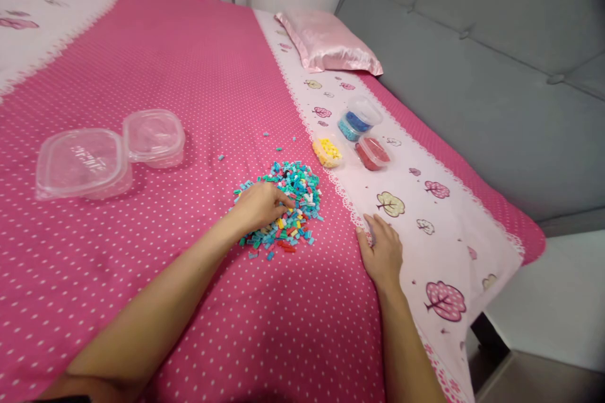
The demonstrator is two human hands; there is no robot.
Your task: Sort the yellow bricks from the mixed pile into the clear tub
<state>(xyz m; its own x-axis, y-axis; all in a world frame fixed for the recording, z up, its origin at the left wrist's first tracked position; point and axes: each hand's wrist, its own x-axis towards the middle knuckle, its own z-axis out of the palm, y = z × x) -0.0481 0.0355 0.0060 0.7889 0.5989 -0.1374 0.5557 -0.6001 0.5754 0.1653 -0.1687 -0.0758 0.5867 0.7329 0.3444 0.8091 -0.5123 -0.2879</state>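
A heap of small plastic building bricks in turquoise, green, blue, white, yellow and red lies on the pink dotted bedspread. Over its left side, my left hand dips in with its thumb and fingers drawn together. Whatever lies between those fingertips is too small or hidden to make out. To the right of the heap, my right hand rests on the pale printed strip of the bedspread, fingers stretched out and holding nothing. A small tub of yellow bricks stands just beyond the heap.
Past the yellow tub are a tub of red pieces and stacked tubs with dark blue pieces and light blue pieces. Two clear lidded containers sit at left. A pink pillow lies near the grey padded wall. A few bricks are scattered.
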